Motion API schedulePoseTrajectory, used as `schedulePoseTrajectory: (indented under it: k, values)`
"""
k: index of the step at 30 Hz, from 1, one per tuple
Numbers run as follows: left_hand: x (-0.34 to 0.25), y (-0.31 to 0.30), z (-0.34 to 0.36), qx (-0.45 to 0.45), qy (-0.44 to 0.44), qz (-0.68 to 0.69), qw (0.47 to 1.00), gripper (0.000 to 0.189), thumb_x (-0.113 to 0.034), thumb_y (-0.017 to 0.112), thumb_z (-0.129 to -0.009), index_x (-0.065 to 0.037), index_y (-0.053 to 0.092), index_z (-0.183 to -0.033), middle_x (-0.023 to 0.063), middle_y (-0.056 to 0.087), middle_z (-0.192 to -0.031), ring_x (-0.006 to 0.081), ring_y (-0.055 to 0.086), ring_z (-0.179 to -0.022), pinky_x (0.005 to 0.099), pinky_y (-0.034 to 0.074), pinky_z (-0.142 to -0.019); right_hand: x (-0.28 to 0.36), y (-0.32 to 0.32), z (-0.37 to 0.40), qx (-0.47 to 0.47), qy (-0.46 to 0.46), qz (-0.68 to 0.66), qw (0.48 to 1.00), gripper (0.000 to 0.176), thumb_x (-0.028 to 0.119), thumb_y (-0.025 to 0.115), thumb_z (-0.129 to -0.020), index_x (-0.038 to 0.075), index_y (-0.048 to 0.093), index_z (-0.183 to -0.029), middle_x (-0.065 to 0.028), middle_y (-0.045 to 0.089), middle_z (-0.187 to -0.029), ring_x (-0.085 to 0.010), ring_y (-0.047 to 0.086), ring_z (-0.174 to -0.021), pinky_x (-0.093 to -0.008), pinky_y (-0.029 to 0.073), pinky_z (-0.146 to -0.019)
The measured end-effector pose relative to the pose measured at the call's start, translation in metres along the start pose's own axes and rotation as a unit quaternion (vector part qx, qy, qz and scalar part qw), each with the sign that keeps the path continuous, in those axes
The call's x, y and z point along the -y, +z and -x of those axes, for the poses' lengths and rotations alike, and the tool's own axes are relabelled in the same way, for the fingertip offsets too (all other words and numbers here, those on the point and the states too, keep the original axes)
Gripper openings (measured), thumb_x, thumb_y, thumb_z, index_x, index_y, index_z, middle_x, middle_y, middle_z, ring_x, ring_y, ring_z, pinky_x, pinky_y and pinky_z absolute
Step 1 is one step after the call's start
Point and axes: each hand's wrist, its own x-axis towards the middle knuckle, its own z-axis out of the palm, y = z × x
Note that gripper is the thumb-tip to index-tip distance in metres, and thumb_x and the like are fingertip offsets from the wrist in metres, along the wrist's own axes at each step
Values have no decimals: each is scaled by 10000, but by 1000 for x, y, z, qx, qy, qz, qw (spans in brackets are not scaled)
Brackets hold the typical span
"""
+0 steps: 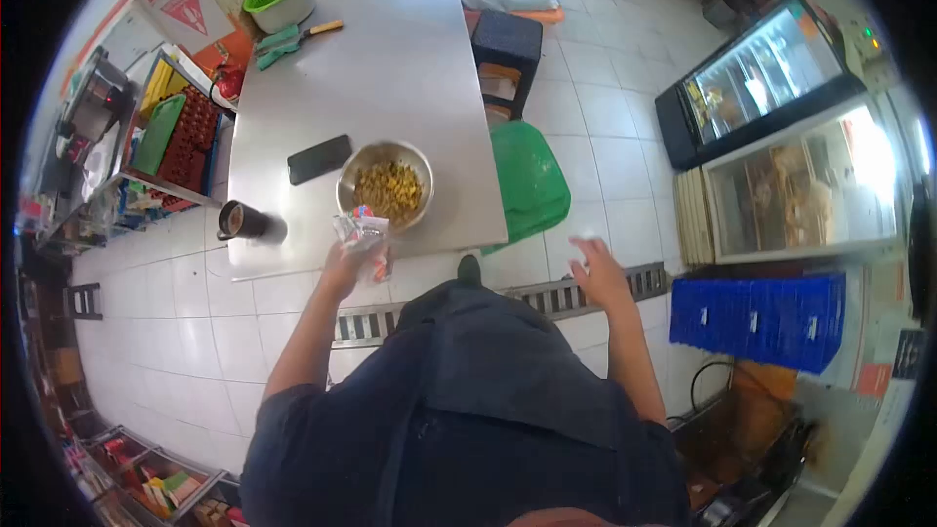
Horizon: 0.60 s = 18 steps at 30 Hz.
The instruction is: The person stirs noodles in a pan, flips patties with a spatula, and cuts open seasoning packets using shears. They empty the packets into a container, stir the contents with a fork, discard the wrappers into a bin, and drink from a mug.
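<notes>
My left hand [342, 265] is closed around a crinkled plastic packet [363, 232] with red and blue print, held at the near edge of the steel table. Just beyond the packet stands a metal bowl [427, 168] filled with yellowish-brown chopped food [388, 190]. Out to the right, above the tiled floor, my right hand [597, 271] has its fingers apart and holds nothing. A black phone [320, 159] lies to the left of the bowl. Nearer the table's left corner is a dark mug [244, 221] with a drink in it.
On the steel table [410, 59], a green-and-white basket [279, 0] and a wooden-handled tool [324, 27] by a green cloth sit far left. A green stool [532, 181] touches the right side. Blue crates [756, 320] and a lit display fridge [761, 78] stand right.
</notes>
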Motion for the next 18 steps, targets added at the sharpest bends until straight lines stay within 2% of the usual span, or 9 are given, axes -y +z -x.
schedulePoseTrajectory:
  k: [1, 2, 4, 6, 8, 10, 13, 14, 18]
  values:
    - [1, -5, -18, -19, -7, 11, 1000, 319, 55, 659, -843, 18, 617, -1157, 138, 715, -1012, 262, 722, -871, 386, 602, -774, -35, 8, -11, 24, 6, 54, 998, 445, 212, 660, -904, 146, 574, -1335, -168, 563, -1292, -386, 605, -1085, -457, 509, -898]
    - [3, -12, -29, -23, -5, 15, 1000, 319, 55, 659, -843, 18, 617, -1157, 138, 715, -1012, 262, 722, -871, 386, 602, -774, -72, 19, -15, 45, 11, 109, 993, 444, 228, 668, -899, 145, 580, -1326, -182, 558, -1308, -404, 603, -1105, -462, 505, -917]
    - [18, -13, -40, -31, 5, 16, 999, 335, 45, 681, -846, 17, 612, -1173, 140, 714, -1022, 260, 723, -873, 389, 602, -775, -135, 28, -12, 132, 44, 138, 981, 468, 235, 680, -895, 128, 569, -1338, -211, 530, -1348, -422, 579, -1166, -474, 492, -959]
    - [17, -6, -31, -74, 2, 75, 994, 363, 41, 685, -853, 21, 599, -1204, 137, 713, -1043, 257, 723, -889, 393, 605, -791, -189, 33, 4, 178, 114, 64, 975, 451, 240, 689, -895, 107, 596, -1316, -223, 560, -1324, -418, 566, -1189, -470, 485, -977]
    - [3, 2, -28, -122, 1, 100, 988, 373, 45, 691, -848, 22, 599, -1208, 135, 712, -1052, 256, 722, -896, 392, 605, -797, -240, 28, 16, 251, 190, 30, 949, 441, 262, 704, -887, 107, 635, -1295, -213, 614, -1267, -404, 566, -1205, -453, 474, -1002]
    - [-8, 16, -11, -170, 30, 160, 972, 368, 58, 697, -838, 20, 609, -1194, 130, 710, -1070, 253, 720, -913, 390, 607, -797, -288, 15, 9, 307, 208, 25, 928, 437, 273, 696, -893, 108, 628, -1292, -214, 618, -1261, -400, 571, -1200, -454, 473, -1003]
    - [27, 0, -18, -218, 44, 147, 964, 366, 59, 707, -831, 12, 617, -1183, 123, 709, -1081, 246, 717, -929, 382, 604, -806, -343, -11, -51, 363, 199, 47, 909, 430, 289, 683, -902, 110, 619, -1288, -216, 626, -1251, -393, 580, -1193, -456, 471, -1005]
    - [29, 6, -13, -258, 57, 84, 961, 371, 46, 713, -834, 6, 618, -1190, 119, 710, -1079, 241, 715, -934, 376, 601, -810, -369, -19, -78, 377, 193, 58, 904, 428, 295, 679, -905, 110, 615, -1287, -216, 628, -1247, -391, 582, -1191, -456, 471, -1005]
    - [46, 68, 18, -379, 61, 203, 901, 391, 27, 721, -839, -10, 615, -1214, 101, 711, -1081, 228, 712, -935, 376, 593, -815, -425, -44, -218, 401, 146, 114, 897, 422, 317, 662, -917, 112, 602, -1281, -218, 638, -1234, -383, 593, -1181, -459, 469, -1008]
